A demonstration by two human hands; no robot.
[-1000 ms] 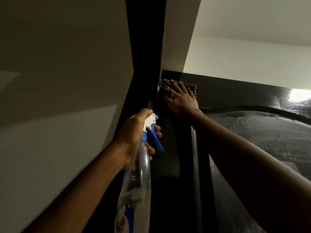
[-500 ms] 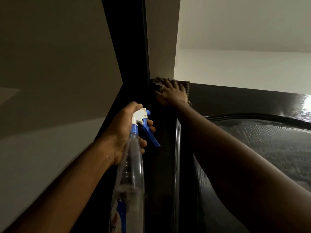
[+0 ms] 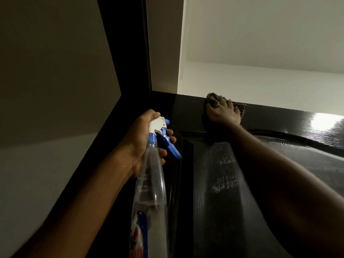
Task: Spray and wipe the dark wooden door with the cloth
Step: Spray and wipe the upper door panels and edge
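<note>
Right hand (image 3: 222, 113) presses brown patterned cloth (image 3: 211, 99), fingers spread, on dark wooden door (image 3: 273, 117) top rail, which runs rightward; left hand (image 3: 141, 138) grips clear spray bottle (image 3: 150, 183).

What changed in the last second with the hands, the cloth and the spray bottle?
The right hand has slid the cloth to the right along the top edge of the door, away from the corner by the frame where it pressed before. The left hand still grips the spray bottle, held up beside the door as before.
</note>
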